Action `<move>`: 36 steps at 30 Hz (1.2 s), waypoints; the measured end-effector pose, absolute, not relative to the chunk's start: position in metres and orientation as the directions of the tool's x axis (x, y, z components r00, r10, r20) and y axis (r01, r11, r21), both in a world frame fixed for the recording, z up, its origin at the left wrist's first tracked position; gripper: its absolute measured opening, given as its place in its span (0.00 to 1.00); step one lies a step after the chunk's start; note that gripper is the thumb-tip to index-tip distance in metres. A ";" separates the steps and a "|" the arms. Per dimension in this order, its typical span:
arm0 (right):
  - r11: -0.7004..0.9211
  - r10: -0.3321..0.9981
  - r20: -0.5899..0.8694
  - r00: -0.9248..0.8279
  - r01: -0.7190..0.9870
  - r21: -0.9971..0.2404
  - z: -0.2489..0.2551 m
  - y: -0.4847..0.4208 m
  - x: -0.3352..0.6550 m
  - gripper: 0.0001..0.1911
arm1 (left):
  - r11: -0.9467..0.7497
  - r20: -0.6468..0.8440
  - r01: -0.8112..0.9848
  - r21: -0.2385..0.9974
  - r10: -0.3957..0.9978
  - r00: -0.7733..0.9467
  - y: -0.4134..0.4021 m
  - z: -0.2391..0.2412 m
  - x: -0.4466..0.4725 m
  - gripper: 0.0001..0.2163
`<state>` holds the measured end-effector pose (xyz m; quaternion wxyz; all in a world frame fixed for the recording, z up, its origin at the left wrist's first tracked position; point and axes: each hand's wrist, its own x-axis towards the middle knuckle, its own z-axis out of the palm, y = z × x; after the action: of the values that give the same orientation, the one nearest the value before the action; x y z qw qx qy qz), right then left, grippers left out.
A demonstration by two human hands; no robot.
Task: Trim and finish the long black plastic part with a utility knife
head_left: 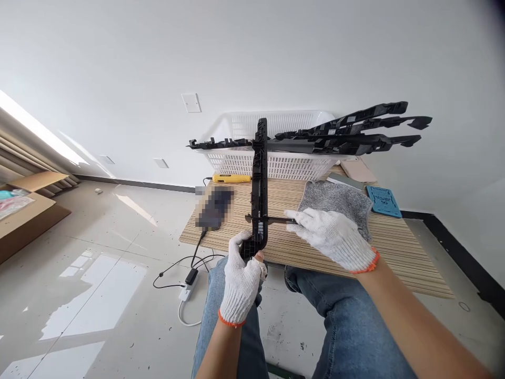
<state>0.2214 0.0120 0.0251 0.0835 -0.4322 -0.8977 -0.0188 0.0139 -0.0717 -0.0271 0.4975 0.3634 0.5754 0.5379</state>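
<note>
My left hand [241, 276], in a white knit glove with an orange cuff, grips the bottom end of a long black plastic trim piece [258, 184]. The piece stands nearly upright before me, ribbed and clipped along its length, with a bend at the lower end. My right hand [329, 234], gloved alike, is closed on a thin dark bar [278, 220] that meets the trim piece near its bend. Whether the bar is a tool or part of the piece, I cannot tell. The fingers of my right hand hide its outer end.
Behind the trim piece, a white plastic basket [284, 167] carries several more black trim pieces [355, 139] across its rim. On the wooden board [394, 247] lie a yellow tool [231, 179], a grey cloth [335, 200] and a blue plate [383, 201]. Cables and a power strip [187, 287] lie left.
</note>
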 end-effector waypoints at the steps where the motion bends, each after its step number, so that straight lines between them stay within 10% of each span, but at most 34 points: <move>1: 0.649 0.752 0.165 -0.638 0.761 -0.018 0.028 0.015 0.224 0.21 | 0.155 -0.179 -0.117 0.981 0.955 -0.236 -0.071 -0.027 0.014 0.21; 29: 0.369 0.925 -0.033 -0.379 0.915 -0.161 0.048 0.007 0.224 0.29 | 0.166 -0.178 -0.084 0.983 0.970 -0.166 -0.069 -0.024 0.013 0.20; 36: 0.448 0.893 -0.076 -0.444 0.893 0.046 0.051 0.009 0.218 0.24 | 0.168 -0.173 -0.048 0.985 0.974 -0.145 -0.070 -0.022 0.013 0.19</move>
<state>0.2179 0.0091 0.0514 -0.0445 -0.5255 -0.8496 0.0005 0.0129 -0.0702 -0.0225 0.5112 0.4077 0.5679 0.4999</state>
